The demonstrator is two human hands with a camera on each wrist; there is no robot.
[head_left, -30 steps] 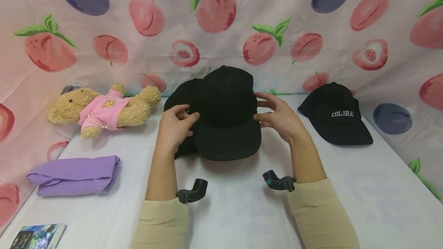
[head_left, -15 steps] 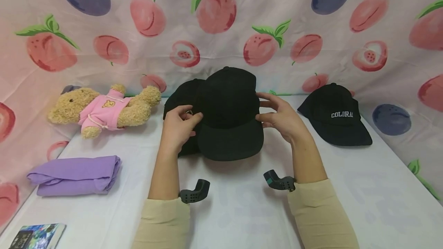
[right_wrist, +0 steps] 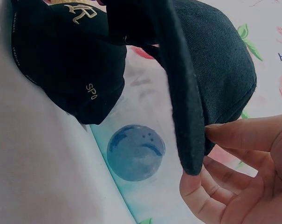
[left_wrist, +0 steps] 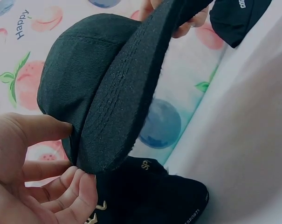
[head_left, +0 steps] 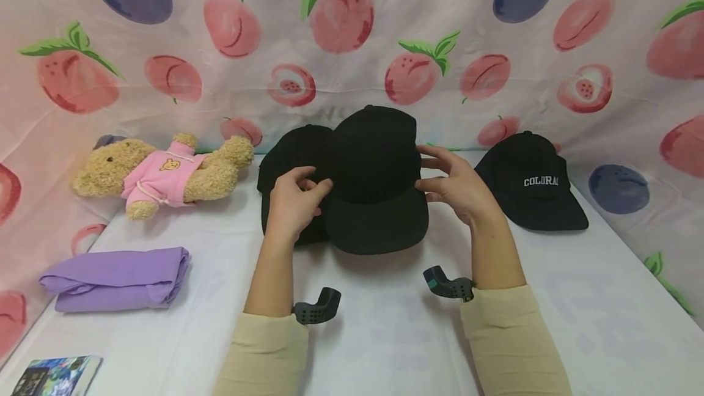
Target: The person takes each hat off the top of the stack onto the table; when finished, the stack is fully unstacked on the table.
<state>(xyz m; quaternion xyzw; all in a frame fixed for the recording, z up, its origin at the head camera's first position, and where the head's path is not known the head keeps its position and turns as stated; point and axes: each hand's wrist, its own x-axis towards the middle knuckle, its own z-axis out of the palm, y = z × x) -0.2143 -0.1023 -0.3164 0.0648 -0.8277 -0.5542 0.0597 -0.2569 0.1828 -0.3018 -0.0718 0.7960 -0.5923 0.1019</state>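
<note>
Head view: we see a plain black cloth baseball cap (head_left: pixel 376 164) held in the middle of the scene, its brim toward the near side. The wrist views show it raised above the white cloth-covered table (head_left: pixel 385 347). The left hand (head_left: pixel 297 203) pinches the cap at its left side, thumb against fingers, where the stiff brim meets the softer crown; the right hand (head_left: pixel 462 191) grips the matching place on the right. We judge that this seam offers a firm edge, so that a light hold from both sides steadies the cap without crushing its crown.

Just left of the held cap and partly hidden by it sits a black cloth cap with gold embroidery (head_left: pixel 291 151); whether the two touch, we cannot tell. Farther right rests a black cap with white lettering (head_left: pixel 533 185), its brim toward the near right. At the far left lies a tan plush bear in a pink top (head_left: pixel 167 173), on its back; nearer is a folded purple cloth (head_left: pixel 118 280), and at the near left corner a blue-patterned, book-like item (head_left: pixel 60 376), cut by the frame. Their places toward the sides probably leave both forearms room to work in the middle.
</note>
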